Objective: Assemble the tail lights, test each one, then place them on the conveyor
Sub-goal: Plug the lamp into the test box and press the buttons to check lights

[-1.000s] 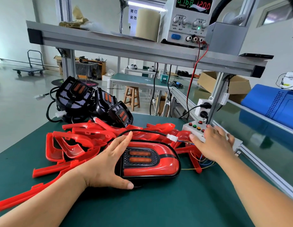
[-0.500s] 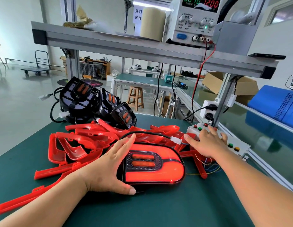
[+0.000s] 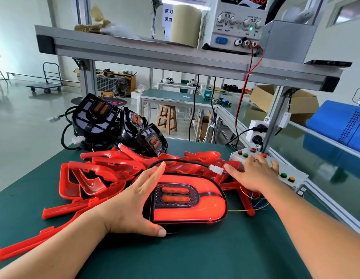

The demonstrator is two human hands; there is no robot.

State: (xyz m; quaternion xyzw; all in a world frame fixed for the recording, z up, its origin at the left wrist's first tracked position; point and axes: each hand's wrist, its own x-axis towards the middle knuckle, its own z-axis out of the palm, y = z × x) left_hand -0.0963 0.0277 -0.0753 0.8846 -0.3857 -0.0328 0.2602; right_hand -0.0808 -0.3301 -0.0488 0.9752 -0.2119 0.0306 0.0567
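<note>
Head view looks down on a green tabletop (image 3: pixel 195 254) where one assembled tail light (image 3: pixel 195 206) lies face up near the middle, its red U-shaped band glowing around a dark panel with two orange bars. The left hand (image 3: pixel 132 200) reaches in from the near left, forearm low over the tabletop, and rests against the light's left end. Its fingers are straight and together along the far-left edge and the thumb is spread wide along the near edge, so the hand brackets the light without curling round it. The right hand (image 3: pixel 253 174) comes in from the near right with the arm stretched forward. It lies palm down and flat on a white button box (image 3: pixel 294 174) at the right edge of the tabletop, fingers spread over the red and green buttons; which button is pressed cannot be told. Its thumb points left toward a white connector (image 3: pixel 216 169) on the light's black cable, just far of the light. A pile of loose red lens covers (image 3: pixel 106 174) lies to the left and behind, and black housings (image 3: pixel 98 121) stand at the far left. A power supply (image 3: pixel 235 23) sits on the overhead shelf (image 3: pixel 155 55). The glossy green conveyor belt (image 3: pixel 316 154) runs along the right side, well apart from the light.
</note>
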